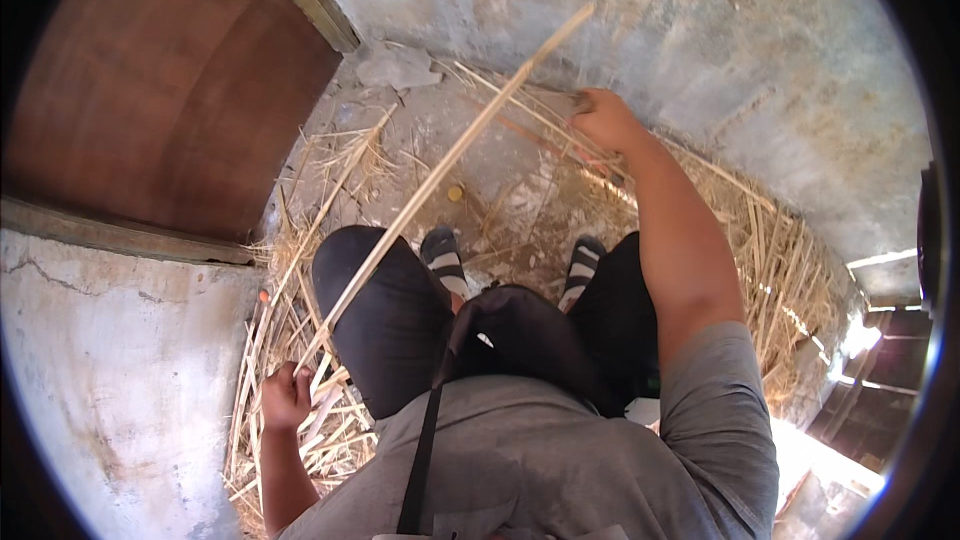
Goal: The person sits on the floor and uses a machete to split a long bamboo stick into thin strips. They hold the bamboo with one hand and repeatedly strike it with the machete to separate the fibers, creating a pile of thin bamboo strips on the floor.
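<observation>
Looking down at a seated person in a grey shirt and black trousers, with two bare hands at work above a littered floor (385, 185). One long, pale, bamboo-like strip (440, 172) slants over the left knee, its lower end near the floor's left edge and its upper end reaching past the far edge, in front of a stained wall (800, 70). The left hand (286, 396) has its grip closed around the lower end. The right hand (603, 120), fingers curled, is by the floor's far edge; I cannot tell whether its grip holds anything. Two heaps of split strips lie at the sides: one along the right edge (775, 280), one along the left (335, 440), too tangled to count. Two feet in striped footwear (443, 252) flank the middle, near one small yellow disc (455, 193). One brown door panel (170, 90) stands at the upper left.
</observation>
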